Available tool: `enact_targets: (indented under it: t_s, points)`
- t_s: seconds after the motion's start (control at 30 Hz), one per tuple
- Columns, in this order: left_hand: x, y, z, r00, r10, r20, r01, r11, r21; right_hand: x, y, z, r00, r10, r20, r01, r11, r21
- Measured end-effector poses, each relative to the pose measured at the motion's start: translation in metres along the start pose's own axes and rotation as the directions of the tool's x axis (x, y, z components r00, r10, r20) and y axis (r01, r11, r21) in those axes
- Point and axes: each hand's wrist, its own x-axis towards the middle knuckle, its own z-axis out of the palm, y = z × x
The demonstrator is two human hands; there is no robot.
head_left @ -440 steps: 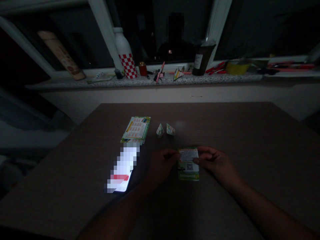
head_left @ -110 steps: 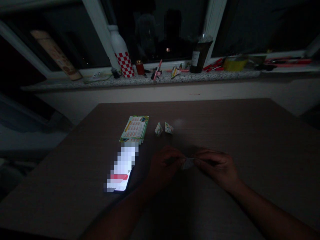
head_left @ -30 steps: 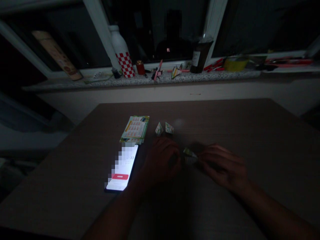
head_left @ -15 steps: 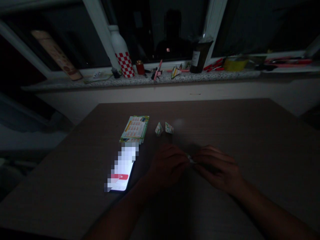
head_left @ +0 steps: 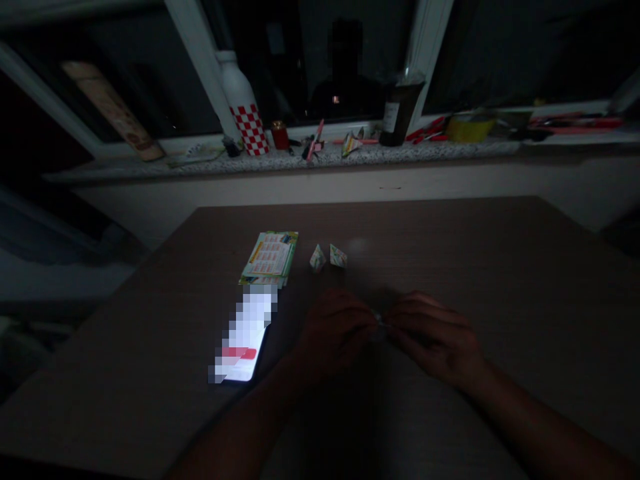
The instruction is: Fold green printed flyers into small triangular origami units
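Observation:
My left hand [head_left: 341, 328] and my right hand [head_left: 434, 333] meet near the middle of the table, fingertips pinched together. Between them is a small pale piece of paper [head_left: 379, 321], mostly covered by the fingers; its shape is hard to make out in the dim light. Beyond my left hand stand two small folded paper pieces, a left one [head_left: 317, 258] and a right one [head_left: 338, 256], pointed and printed in green and white. A stack of printed sheets [head_left: 270, 257] lies to their left. Below the stack rests a lit phone [head_left: 245, 337], its screen partly blurred.
Behind the brown table [head_left: 450, 240] runs a speckled stone windowsill [head_left: 200, 162]. On it stand a red-and-white checked bottle [head_left: 249, 120], a small red jar [head_left: 281, 135], a dark pouch [head_left: 395, 117], a yellow roll [head_left: 470, 129] and several pens. A patterned tube [head_left: 113, 110] leans at the left.
The pale paper between my fingertips has shifted slightly, and a little more of it shows below them. Both hands stay almost in place. The other things have not moved.

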Motion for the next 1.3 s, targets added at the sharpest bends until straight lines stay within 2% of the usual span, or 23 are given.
enact_targets:
  t_s: [0.17,0.37,0.87,1.3]
  points:
    - [-0.0013,-0.0003,-0.0001,0.998,-0.063,-0.023,0.062,0.997,-0.045,-0.0012,0.0015,0.0002,1.000,0.009,0.002,-0.009,1.000,0.007]
    - [-0.0014,0.0004,0.0001,0.999,-0.049,-0.024,0.049,0.998,-0.028,-0.0022,0.0025,0.0012,1.000,0.019,-0.012,-0.019,1.000,-0.008]
    - [-0.0035,-0.0009,-0.0013,0.996,-0.075,-0.047,0.073,0.997,-0.032,0.0014,0.0026,-0.0008,0.998,0.038,0.056,-0.036,0.999,-0.042]
    - [-0.0008,0.0018,-0.0046,0.980,-0.201,-0.003,0.200,0.976,-0.081,-0.0018,0.0048,-0.0009,0.990,0.080,0.114,-0.070,0.994,-0.085]
